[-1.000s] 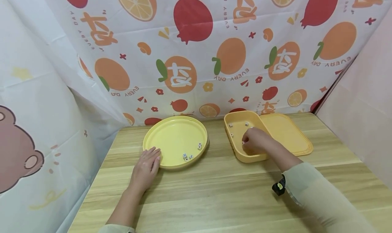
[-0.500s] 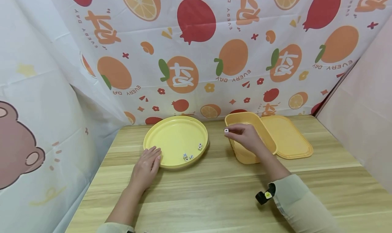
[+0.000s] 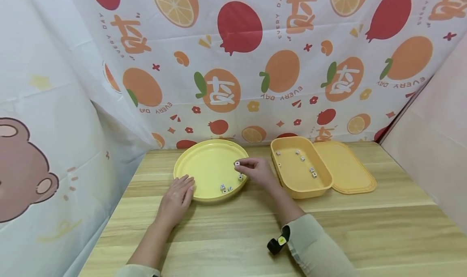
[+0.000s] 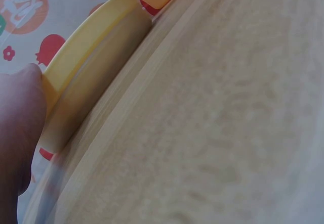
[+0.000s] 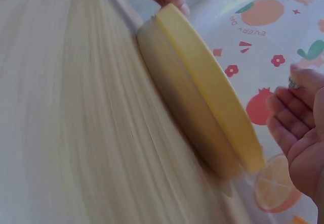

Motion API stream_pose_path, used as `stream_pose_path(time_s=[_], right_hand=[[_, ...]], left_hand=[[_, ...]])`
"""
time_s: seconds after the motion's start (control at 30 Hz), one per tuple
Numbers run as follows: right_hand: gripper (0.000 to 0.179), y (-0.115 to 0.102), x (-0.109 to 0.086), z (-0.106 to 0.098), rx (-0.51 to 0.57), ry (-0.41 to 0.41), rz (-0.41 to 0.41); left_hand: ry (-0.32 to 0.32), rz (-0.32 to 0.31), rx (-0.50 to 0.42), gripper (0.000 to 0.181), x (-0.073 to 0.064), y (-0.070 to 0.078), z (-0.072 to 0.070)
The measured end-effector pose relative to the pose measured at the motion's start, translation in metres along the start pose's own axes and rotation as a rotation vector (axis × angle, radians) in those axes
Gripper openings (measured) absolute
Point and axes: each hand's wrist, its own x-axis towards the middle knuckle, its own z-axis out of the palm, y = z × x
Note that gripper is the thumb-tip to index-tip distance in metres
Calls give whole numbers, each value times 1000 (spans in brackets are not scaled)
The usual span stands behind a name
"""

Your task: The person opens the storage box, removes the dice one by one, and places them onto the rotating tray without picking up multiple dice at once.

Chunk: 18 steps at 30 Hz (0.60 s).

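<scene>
My right hand (image 3: 258, 173) pinches a small white die (image 3: 237, 163) between thumb and fingertips, over the right edge of a round yellow tray (image 3: 202, 163). In the right wrist view, the other fingers of that hand (image 5: 298, 118) are loosely bent below the pinch. Several more dice lie in the tray near its front right side, among them a die (image 3: 230, 188) close to the wall. My left hand (image 3: 176, 198) rests on the tray's front left rim with its fingers extended. The left wrist view shows only part of this hand (image 4: 20, 118) at the rim.
Right of the tray stands an orange-yellow rectangular box (image 3: 306, 193) with several dice scattered inside. Its flat lid (image 3: 344, 167) lies against its right side on the wooden table (image 3: 226, 236). A fruit-print cloth (image 3: 251, 78) hangs behind.
My right hand has come up out of the box with a die and moved left to the tray's right edge. The left hand has stayed on the rim.
</scene>
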Motion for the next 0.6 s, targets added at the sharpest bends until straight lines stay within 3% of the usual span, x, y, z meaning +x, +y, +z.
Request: stream_pose_path(time_s=[0.1, 0.3, 0.6], right_hand=[[25, 2, 3, 9, -15, 13, 47], [27, 10, 6, 18, -65, -34, 41], [23, 7, 4, 7, -78, -1, 76]], left_hand=[[-5, -4, -4, 25, 1, 1, 1], [5, -1, -5, 25, 2, 1, 1], [-9, -4, -9, 25, 4, -1, 3]])
